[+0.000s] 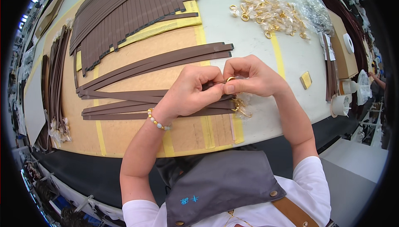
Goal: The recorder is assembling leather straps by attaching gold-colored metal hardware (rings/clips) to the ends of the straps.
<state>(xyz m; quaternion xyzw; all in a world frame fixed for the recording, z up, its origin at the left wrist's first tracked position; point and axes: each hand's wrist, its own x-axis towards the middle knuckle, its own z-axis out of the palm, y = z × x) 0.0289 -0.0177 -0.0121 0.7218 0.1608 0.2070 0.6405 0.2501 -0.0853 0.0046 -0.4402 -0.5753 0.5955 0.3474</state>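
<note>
My left hand (192, 89), with a beaded bracelet at the wrist, is closed in a pinch on the end of a brown strap (141, 93). My right hand (254, 77) meets it fingertip to fingertip, pinched on a gold ring clasp (231, 78) at that strap end. The fingers hide how strap and clasp join. Beneath my hands, more brown straps lie with gold clasps in clear wrap (240, 105) at their right ends. Beyond my left hand rest a few loose straps (166, 61) with dark tips and no clasps.
A large stack of brown straps (129, 11) covers the far left. Wrapped gold clasps (270, 13) are heaped at the far right beside a clear plastic bag (311, 4). A small yellow block (306, 80) sits right of my hand. Bundled straps (60, 77) hang at the left edge.
</note>
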